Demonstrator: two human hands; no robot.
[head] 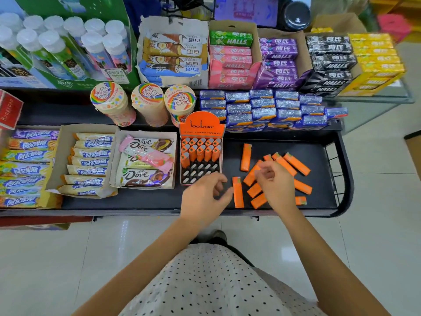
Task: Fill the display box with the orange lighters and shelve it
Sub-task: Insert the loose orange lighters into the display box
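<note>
- Orange display box (201,153) stands mid-shelf (141,199), its back rows filled with lighters, front slots bare.
- Loose lighters (296,164) lie scattered toward the shelf's right edge.
- Left hand (204,197) grip spread, empty, touching one lighter (237,195).
- Right hand (274,182) over the pile; grip unclear.

Two bare hands over loose orange lighters (296,163) on a black shelf (145,199).

I see the display box (200,153) part-filled — left hand (205,192) empty, right hand (274,183) over the pile, grip unclear.
</note>
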